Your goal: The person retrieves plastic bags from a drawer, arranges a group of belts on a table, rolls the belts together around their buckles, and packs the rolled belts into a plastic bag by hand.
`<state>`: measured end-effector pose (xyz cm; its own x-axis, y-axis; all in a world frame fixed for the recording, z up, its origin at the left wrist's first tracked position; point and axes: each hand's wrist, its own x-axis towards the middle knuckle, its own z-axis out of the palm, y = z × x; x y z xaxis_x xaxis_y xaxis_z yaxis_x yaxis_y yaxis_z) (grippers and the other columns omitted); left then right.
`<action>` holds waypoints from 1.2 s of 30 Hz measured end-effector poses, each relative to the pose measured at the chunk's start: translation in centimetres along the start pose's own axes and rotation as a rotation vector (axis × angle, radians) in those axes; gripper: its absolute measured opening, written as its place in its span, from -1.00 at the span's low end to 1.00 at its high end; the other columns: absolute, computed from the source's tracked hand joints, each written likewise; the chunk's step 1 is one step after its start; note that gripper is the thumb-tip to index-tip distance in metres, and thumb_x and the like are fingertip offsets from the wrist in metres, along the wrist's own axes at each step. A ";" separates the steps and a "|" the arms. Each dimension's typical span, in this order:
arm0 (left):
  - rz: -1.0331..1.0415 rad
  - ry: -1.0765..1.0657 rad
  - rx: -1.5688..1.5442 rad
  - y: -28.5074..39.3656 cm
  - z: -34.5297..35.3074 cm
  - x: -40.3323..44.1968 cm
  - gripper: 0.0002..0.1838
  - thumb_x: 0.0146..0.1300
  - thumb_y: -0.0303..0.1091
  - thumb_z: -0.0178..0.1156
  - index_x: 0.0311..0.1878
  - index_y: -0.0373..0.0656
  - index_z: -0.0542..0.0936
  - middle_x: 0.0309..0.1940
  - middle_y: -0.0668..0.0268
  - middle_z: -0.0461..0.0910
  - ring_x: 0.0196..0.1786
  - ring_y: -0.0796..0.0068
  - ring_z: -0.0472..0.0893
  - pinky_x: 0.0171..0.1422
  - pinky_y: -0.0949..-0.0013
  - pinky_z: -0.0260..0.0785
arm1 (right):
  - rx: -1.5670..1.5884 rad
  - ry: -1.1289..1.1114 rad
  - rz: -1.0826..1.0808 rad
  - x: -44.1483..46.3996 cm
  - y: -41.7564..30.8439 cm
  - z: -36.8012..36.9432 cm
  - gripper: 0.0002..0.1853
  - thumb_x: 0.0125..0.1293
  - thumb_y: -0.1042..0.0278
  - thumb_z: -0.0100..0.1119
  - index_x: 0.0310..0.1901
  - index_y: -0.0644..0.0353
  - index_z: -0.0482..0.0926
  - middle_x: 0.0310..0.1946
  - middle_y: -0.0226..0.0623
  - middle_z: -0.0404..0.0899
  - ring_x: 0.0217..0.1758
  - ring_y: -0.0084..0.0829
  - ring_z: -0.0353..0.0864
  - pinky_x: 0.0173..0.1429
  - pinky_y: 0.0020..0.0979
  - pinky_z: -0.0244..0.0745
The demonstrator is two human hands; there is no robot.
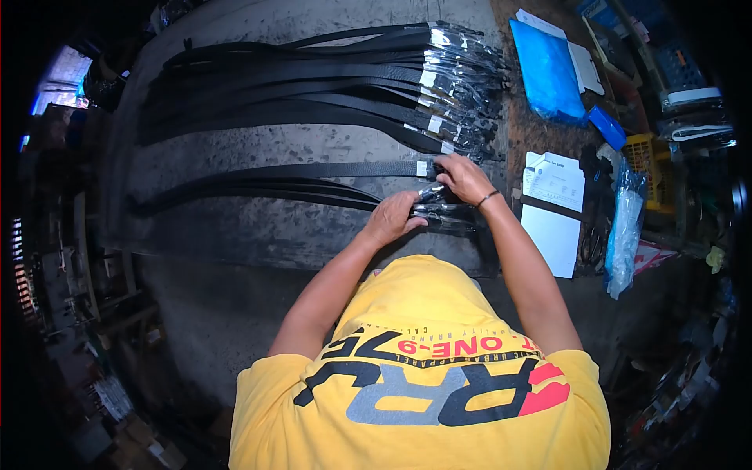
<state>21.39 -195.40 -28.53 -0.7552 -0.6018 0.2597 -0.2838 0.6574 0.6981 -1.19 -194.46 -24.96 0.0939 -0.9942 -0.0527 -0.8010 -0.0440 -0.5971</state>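
Note:
My left hand (389, 218) is curled around the ends of several black belts (305, 192) in the near bunch, by their shiny plastic-wrapped ends (442, 210). Just above it, my right hand (468, 180) has thumb and fingers closed at the end of a single belt (345, 169), beside its small white tag (421, 168). Part of what the fingers grip is hidden beneath them. Farther up the table lies a larger pile of black belts (290, 86), with clear-wrapped ends (462, 86) pointing right.
The belts lie on a worn grey table (235, 235). On the right are a blue plastic packet (548, 70), printed papers (554, 180), a blank white sheet (551, 239), a small blue box (607, 127), a clear plastic bag (625, 231) and a yellow crate (646, 164).

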 end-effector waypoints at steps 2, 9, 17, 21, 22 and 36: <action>-0.021 -0.014 0.009 0.5 -0.3 0.4 -0.40 -0.02 -0.18 0.38 0.02 -0.23 0.36 -0.12 0.07 0.49 -0.03 0.02 0.50 0.03 0.17 0.37 | 0.021 0.029 0.041 0.7 0.3 0.8 -0.71 0.19 0.32 0.13 -0.07 0.21 0.55 -0.15 -0.04 0.53 -0.03 0.00 0.50 0.05 -0.15 0.40; 0.003 -0.025 0.037 0.2 -0.1 0.2 -0.46 -0.06 -0.16 0.38 -0.02 -0.20 0.46 -0.17 0.15 0.52 -0.08 0.11 0.50 0.00 0.17 0.35 | -0.283 -0.029 0.172 1.4 -0.2 1.1 -0.63 0.12 0.43 0.12 0.02 0.03 0.51 -0.07 -0.14 0.43 0.06 -0.08 0.40 0.05 -0.08 0.35; 0.046 -0.016 0.055 0.5 -0.6 0.4 -0.47 -0.09 -0.14 0.39 -0.05 -0.11 0.47 -0.12 0.24 0.53 -0.04 0.23 0.51 0.06 0.21 0.30 | -0.195 -0.053 0.141 -0.3 -0.1 1.7 -0.65 0.00 0.53 0.15 -0.12 0.09 0.39 -0.23 -0.18 0.46 -0.07 -0.06 0.43 -0.03 -0.09 0.33; -0.017 -0.099 0.025 0.5 -0.7 0.3 -0.47 -0.10 -0.14 0.40 -0.05 -0.10 0.48 -0.08 0.23 0.51 0.00 0.21 0.48 0.10 0.21 0.28 | -0.024 0.040 -0.051 -1.6 0.2 1.5 -0.78 0.02 0.57 0.05 -0.23 0.18 0.49 -0.31 -0.12 0.52 -0.12 -0.02 0.49 -0.05 -0.11 0.38; 0.041 -0.075 0.143 0.9 -1.0 0.5 -0.47 -0.10 -0.14 0.41 -0.06 -0.11 0.49 -0.05 0.23 0.50 0.02 0.17 0.47 0.11 0.20 0.27 | -0.024 0.044 -0.050 -2.0 0.0 1.4 -0.78 0.02 0.57 0.05 -0.23 0.18 0.49 -0.31 -0.12 0.52 -0.12 -0.02 0.49 -0.05 -0.11 0.38; 0.024 -0.318 0.300 0.8 -1.4 2.6 -0.25 -0.13 -0.02 0.40 0.11 -0.17 0.34 -0.13 0.18 0.43 0.00 0.15 0.43 0.08 0.18 0.24 | 0.071 0.330 0.032 -6.8 2.5 -0.6 -0.77 0.16 0.37 0.14 -0.12 0.13 0.58 -0.17 -0.17 0.55 0.01 -0.13 0.48 0.12 -0.22 0.34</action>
<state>20.00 -197.11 -26.32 -0.8948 -0.4460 0.0226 -0.3875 0.8006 0.4571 -4.14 -187.85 -25.63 -0.1363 -0.9737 0.1823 -0.7563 -0.0165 -0.6540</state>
